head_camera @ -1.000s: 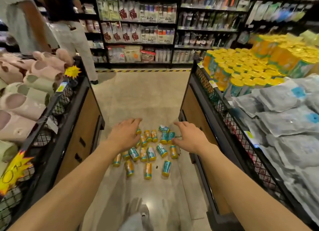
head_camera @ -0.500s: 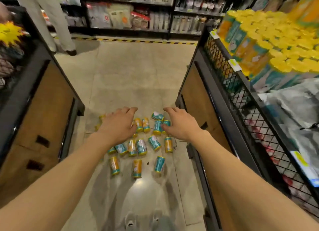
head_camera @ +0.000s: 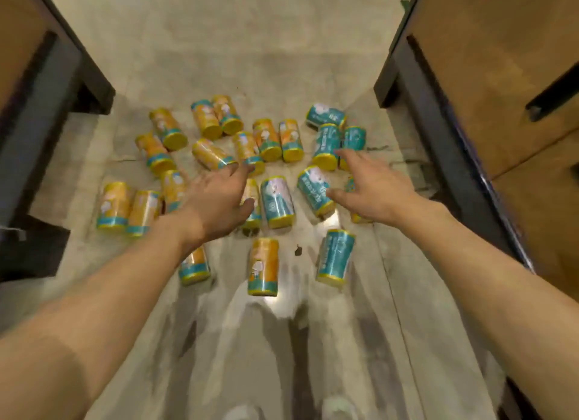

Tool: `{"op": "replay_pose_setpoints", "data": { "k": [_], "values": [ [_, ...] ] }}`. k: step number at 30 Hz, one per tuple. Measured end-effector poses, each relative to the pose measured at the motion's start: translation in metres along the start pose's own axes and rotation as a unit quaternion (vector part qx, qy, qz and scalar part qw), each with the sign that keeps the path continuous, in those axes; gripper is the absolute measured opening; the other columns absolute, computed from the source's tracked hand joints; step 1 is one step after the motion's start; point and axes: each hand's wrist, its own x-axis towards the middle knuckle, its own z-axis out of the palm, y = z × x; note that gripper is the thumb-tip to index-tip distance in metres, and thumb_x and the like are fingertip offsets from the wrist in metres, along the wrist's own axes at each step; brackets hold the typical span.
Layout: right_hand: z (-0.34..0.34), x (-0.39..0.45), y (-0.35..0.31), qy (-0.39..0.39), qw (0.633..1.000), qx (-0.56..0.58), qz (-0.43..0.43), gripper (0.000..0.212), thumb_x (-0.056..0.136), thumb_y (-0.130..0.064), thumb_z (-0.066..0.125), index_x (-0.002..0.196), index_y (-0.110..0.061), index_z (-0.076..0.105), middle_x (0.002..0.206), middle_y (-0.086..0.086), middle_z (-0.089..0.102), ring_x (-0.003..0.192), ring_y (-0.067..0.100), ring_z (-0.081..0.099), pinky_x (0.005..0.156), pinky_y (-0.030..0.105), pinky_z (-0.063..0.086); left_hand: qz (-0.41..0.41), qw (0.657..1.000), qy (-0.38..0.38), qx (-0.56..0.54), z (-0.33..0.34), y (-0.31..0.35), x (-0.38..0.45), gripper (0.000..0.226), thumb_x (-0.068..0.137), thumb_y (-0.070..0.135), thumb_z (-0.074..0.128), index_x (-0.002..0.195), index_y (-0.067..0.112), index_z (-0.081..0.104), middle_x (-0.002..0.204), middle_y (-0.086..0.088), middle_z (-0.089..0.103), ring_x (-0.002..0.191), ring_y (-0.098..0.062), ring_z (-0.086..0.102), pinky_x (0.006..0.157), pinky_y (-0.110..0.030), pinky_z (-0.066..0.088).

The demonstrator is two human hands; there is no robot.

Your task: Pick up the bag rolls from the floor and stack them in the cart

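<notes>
Several cylindrical bag rolls lie scattered on the beige floor, some orange [head_camera: 263, 266] and some teal [head_camera: 335, 256], all with yellow ends. My left hand [head_camera: 219, 197] reaches down over the middle of the pile with its fingers spread, holding nothing. My right hand [head_camera: 372, 184] hovers with spread fingers above the teal rolls [head_camera: 326, 143] on the right, also holding nothing. Both forearms stretch down from the bottom corners. Neither hand clearly touches a roll. The top of the cart is out of view.
A wood-panelled display stand with a black frame [head_camera: 438, 112] borders the aisle on the right. A second one [head_camera: 47, 84] stands on the left. The floor [head_camera: 250, 43] beyond the rolls is bare. My shoes [head_camera: 338, 407] show at the bottom edge.
The view has tilted down and dropped close to the floor, so the rolls look much larger. Both hands have moved lower toward the pile and spread their fingers.
</notes>
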Motion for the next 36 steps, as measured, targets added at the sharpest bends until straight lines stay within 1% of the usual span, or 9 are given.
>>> {"op": "replay_pose_setpoints", "data": {
  "k": [7,14,18,20,23,25,28,33,36],
  "values": [
    [0.115,0.036,0.029,0.016,1.0,-0.015,-0.005,0.078,0.089,-0.053,0.065,0.154,-0.025,0.031,0.15,0.01,0.046,0.137,0.034,0.044,0.108,0.045,0.039,0.015,0.999,0.024,0.02,0.114,-0.016,0.028,0.064,0.095,0.037,0.056,0.151,0.015,0.034,0.141,-0.016,0.051,0.13,-0.038,0.049,0.1,-0.052,0.045],
    [0.138,0.019,0.037,0.002,1.0,0.007,0.011,0.079,0.089,-0.054,0.062,0.155,-0.023,0.031,0.152,0.009,0.044,0.138,0.032,0.044,0.108,0.045,0.041,-0.007,1.0,0.01,0.004,0.126,-0.009,0.013,0.065,0.096,0.039,0.054,0.153,0.018,0.03,0.145,-0.01,0.049,0.132,-0.033,0.048,0.101,-0.048,0.044],
    [0.156,0.014,0.052,0.004,0.995,0.044,0.092,0.084,0.085,-0.057,0.065,0.152,-0.018,0.034,0.149,0.013,0.046,0.134,0.036,0.046,0.106,0.049,0.044,-0.014,1.0,0.019,0.002,0.127,-0.007,0.01,0.064,0.097,0.039,0.052,0.153,0.017,0.03,0.144,-0.01,0.05,0.129,-0.033,0.05,0.099,-0.047,0.044],
    [0.174,0.016,0.063,0.013,0.976,0.124,0.179,0.084,0.083,-0.055,0.071,0.147,-0.012,0.04,0.141,0.017,0.052,0.129,0.038,0.05,0.102,0.046,0.047,-0.018,1.0,0.02,-0.004,0.13,-0.006,0.011,0.065,0.097,0.039,0.052,0.154,0.017,0.029,0.146,-0.009,0.049,0.131,-0.032,0.049,0.099,-0.046,0.043],
    [0.202,0.018,0.072,0.005,0.905,0.293,0.307,0.079,0.077,-0.052,0.08,0.135,-0.006,0.05,0.128,0.017,0.059,0.117,0.036,0.059,0.094,0.042,0.052,-0.023,0.999,0.02,-0.016,0.136,-0.007,0.009,0.064,0.098,0.04,0.052,0.154,0.019,0.029,0.148,-0.008,0.047,0.133,-0.031,0.048,0.1,-0.045,0.043],
    [0.221,0.02,0.07,-0.011,0.852,0.375,0.366,0.087,0.073,-0.053,0.084,0.135,-0.006,0.045,0.13,0.015,0.059,0.111,0.033,0.061,0.091,0.045,0.053,-0.025,0.999,0.021,-0.014,0.138,-0.008,0.007,0.063,0.098,0.041,0.051,0.154,0.02,0.03,0.147,-0.008,0.049,0.131,-0.03,0.05,0.097,-0.046,0.045],
    [0.249,0.026,0.061,-0.017,0.796,0.443,0.412,0.108,0.063,-0.055,0.09,0.142,-0.008,0.034,0.136,0.015,0.054,0.117,0.036,0.06,0.098,0.051,0.053,-0.028,1.0,0.012,-0.004,0.14,-0.009,0.004,0.062,0.098,0.041,0.051,0.153,0.02,0.031,0.143,-0.007,0.052,0.127,-0.03,0.053,0.094,-0.045,0.046],
    [0.266,0.035,0.057,0.028,0.8,0.397,0.448,0.105,0.064,-0.054,0.089,0.138,-0.006,0.032,0.136,0.021,0.052,0.119,0.038,0.057,0.102,0.051,0.049,-0.032,0.999,0.015,-0.026,0.146,-0.016,0.006,0.062,0.098,0.04,0.053,0.152,0.02,0.032,0.142,-0.007,0.052,0.129,-0.029,0.052,0.098,-0.043,0.046],
    [0.263,0.035,0.059,0.025,0.779,0.457,0.429,0.102,0.056,-0.047,0.092,0.133,-0.009,0.037,0.129,0.018,0.058,0.108,0.036,0.064,0.094,0.051,0.056,-0.035,0.998,0.007,-0.045,0.152,-0.018,0.005,0.062,0.097,0.039,0.053,0.152,0.02,0.032,0.141,-0.008,0.053,0.128,-0.03,0.052,0.099,-0.044,0.047]
  ]
}}
